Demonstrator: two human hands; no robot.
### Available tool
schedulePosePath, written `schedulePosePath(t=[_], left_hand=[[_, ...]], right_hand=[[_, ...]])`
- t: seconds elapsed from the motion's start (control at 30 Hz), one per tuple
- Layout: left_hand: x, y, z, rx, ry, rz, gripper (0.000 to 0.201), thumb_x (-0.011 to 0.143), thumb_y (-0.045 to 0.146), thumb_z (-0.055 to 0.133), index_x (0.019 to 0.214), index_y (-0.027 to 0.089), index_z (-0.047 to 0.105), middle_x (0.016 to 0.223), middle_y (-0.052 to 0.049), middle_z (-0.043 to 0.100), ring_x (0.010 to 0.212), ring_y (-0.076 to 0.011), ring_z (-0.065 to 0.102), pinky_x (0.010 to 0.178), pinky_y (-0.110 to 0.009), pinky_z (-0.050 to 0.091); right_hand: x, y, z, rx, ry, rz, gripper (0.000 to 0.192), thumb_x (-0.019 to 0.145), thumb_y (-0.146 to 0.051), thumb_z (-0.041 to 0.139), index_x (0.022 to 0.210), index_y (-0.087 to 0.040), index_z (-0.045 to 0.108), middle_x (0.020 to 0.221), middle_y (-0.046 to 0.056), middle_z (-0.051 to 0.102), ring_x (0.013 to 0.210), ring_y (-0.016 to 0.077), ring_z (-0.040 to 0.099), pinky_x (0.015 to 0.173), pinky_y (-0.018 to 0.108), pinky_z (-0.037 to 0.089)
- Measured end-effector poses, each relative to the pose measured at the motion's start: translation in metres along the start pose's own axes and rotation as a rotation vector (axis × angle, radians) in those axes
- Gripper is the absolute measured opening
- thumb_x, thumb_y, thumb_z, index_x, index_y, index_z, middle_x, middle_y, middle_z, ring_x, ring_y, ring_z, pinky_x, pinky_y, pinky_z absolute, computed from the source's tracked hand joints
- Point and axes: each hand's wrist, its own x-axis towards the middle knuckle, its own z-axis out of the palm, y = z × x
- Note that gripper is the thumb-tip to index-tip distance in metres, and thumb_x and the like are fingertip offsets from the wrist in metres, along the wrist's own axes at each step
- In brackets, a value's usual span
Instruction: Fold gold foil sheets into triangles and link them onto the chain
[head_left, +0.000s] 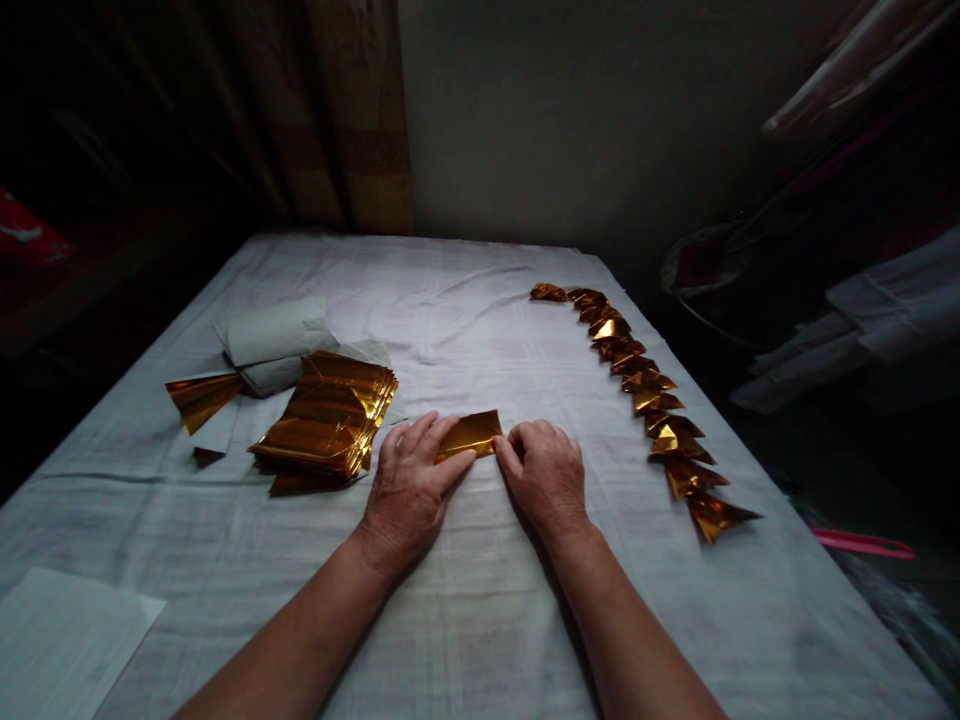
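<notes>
A folded strip of gold foil paper (471, 434) lies on the cloth in front of me. My left hand (409, 485) holds its left end, with the thumb along the near edge and the fingers over the far side. At the right end, my right hand (546, 470) has curled fingers, its thumb and forefinger pinching the corner. Part of the strip is hidden under the left fingers. Just left of my hands is a thick stack of gold foil sheets (326, 415). To the right, several folded gold foil pieces (637, 380) form a curved, overlapping row.
A pale cloth (480, 620) covers the table. Crumpled white paper (274, 330) and a loose gold sheet (199, 398) lie behind and left of the stack. A white sheet (67, 640) is at the near left. Beyond the right edge is a pink handle (862, 543).
</notes>
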Motion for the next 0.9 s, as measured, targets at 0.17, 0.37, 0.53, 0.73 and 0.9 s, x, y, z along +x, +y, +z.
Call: schedulePosePath(t=[0.17, 0.37, 0.53, 0.73, 0.9], left_hand=[[-0.002, 0.012, 0.001, 0.006, -0.121, 0.068, 0.039, 0.090, 0.037, 0.060, 0.128, 0.028, 0.064, 0.149, -0.009, 0.050, 0.142, -0.0332, 0.037, 0.118, -0.060, 0.017], [-0.002, 0.009, -0.004, 0.045, -0.143, 0.012, 0.037, 0.092, 0.043, 0.057, 0.124, 0.029, 0.066, 0.151, -0.008, 0.048, 0.143, -0.0335, 0.036, 0.118, -0.061, 0.018], [-0.001, -0.001, -0.016, 0.118, -0.093, -0.003, 0.025, 0.094, 0.035, 0.054, 0.111, 0.030, 0.073, 0.141, -0.005, 0.059, 0.137, -0.0351, 0.045, 0.114, -0.064, 0.023], [-0.013, 0.011, -0.015, 0.170, -0.121, -0.005, 0.038, 0.095, 0.038, 0.053, 0.126, 0.019, 0.065, 0.136, -0.008, 0.063, 0.133, -0.0346, 0.049, 0.116, -0.063, 0.021], [-0.019, 0.016, -0.007, 0.190, -0.149, 0.005, 0.045, 0.096, 0.040, 0.049, 0.133, 0.014, 0.059, 0.138, -0.011, 0.060, 0.131, -0.0319, 0.052, 0.119, -0.059, 0.019]], right_hand=[[0.000, 0.000, 0.000, 0.011, 0.006, 0.003, 0.020, 0.090, -0.030, 0.062, 0.072, -0.021, 0.062, 0.074, 0.003, 0.062, 0.072, 0.0188, 0.051, 0.069, 0.031, 0.027], [0.000, 0.001, 0.000, 0.028, 0.019, 0.009, 0.020, 0.090, -0.029, 0.062, 0.072, -0.021, 0.062, 0.074, 0.002, 0.062, 0.073, 0.0183, 0.051, 0.070, 0.031, 0.027], [-0.001, 0.002, 0.001, 0.065, 0.027, 0.012, 0.020, 0.089, -0.029, 0.062, 0.072, -0.021, 0.061, 0.074, 0.002, 0.061, 0.073, 0.0184, 0.051, 0.069, 0.031, 0.027], [-0.002, 0.008, 0.005, 0.110, 0.048, -0.003, 0.012, 0.090, -0.024, 0.059, 0.078, -0.021, 0.062, 0.078, 0.002, 0.064, 0.075, 0.0192, 0.053, 0.071, 0.031, 0.029], [-0.004, 0.005, 0.003, 0.201, 0.129, -0.074, 0.006, 0.090, -0.024, 0.059, 0.089, -0.021, 0.063, 0.085, 0.004, 0.065, 0.082, 0.0205, 0.055, 0.076, 0.031, 0.033]])
